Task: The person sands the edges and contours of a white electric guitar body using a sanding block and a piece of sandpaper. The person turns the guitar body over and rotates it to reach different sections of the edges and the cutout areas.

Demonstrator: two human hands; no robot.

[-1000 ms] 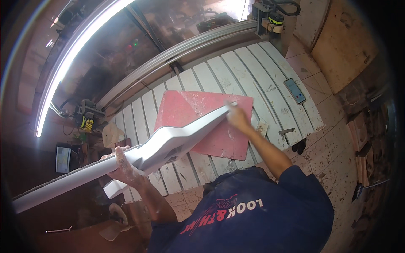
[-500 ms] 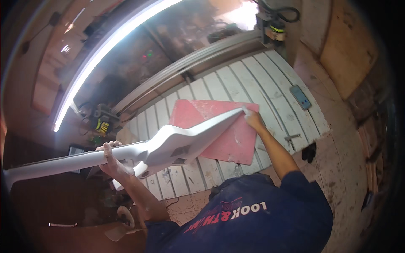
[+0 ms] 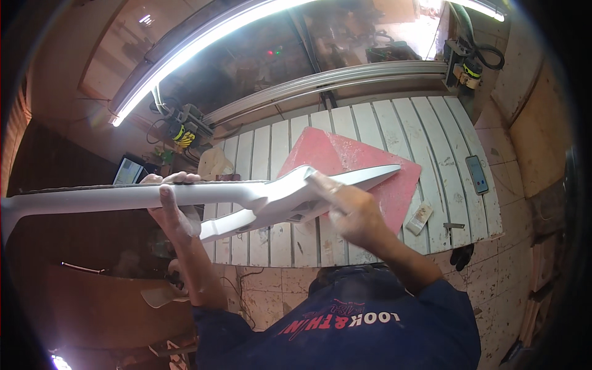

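I hold a long white guitar-shaped workpiece (image 3: 265,200) level above a slatted white table (image 3: 431,129). My left hand (image 3: 169,206) grips its long neck from below, thumb on the front face. My right hand (image 3: 351,209), blurred by motion, lies on the wider body part near its middle. I cannot tell whether something is under its fingers. The pointed end of the workpiece reaches over a red pad (image 3: 394,185) lying on the table.
A phone (image 3: 476,174), a small pale block (image 3: 419,217) and a small metal part (image 3: 453,226) lie on the table's right side. A black object (image 3: 461,256) sits at its front edge. A yellow-black tool (image 3: 183,132) and a screen (image 3: 128,171) stand to the left, with a rail (image 3: 327,80) behind.
The workpiece has swung from tilted to nearly level. My right hand slid from its pointed tip to the middle of the body. My left hand stayed on the neck.
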